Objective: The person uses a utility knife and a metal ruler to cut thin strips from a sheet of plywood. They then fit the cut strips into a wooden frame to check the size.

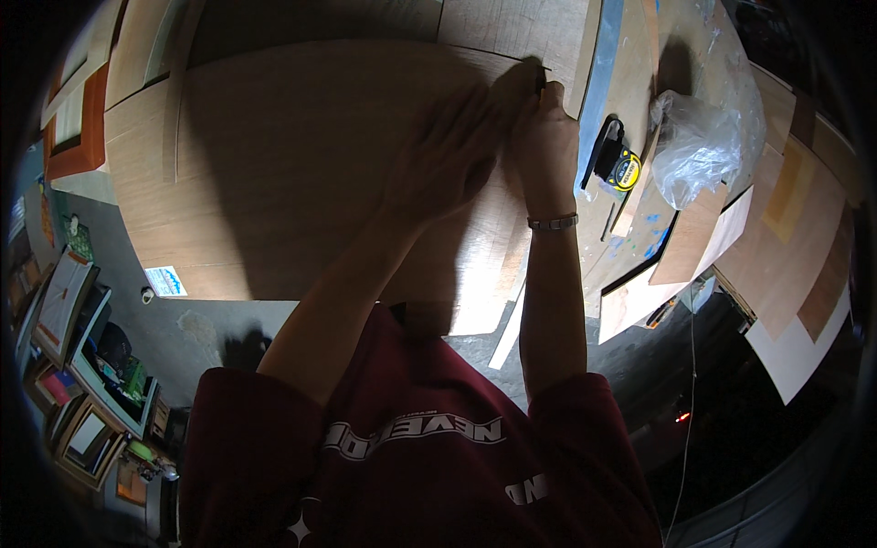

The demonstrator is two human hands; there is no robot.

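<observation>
A large sheet of light wood veneer (301, 173) lies flat in front of me. My left hand (448, 151) presses flat on it, fingers spread. My right hand (545, 137) is closed around a small dark tool (540, 80) whose tip rests at the sheet's far right edge; I cannot tell what kind of tool it is. A metal bracelet (553, 222) sits on my right wrist.
A yellow and black tape measure (618, 164) lies just right of my right hand, beside a crumpled clear plastic bag (699, 146). Veneer offcuts (786, 247) are stacked to the right. Picture frames and boxes (73, 365) stand on the floor at left.
</observation>
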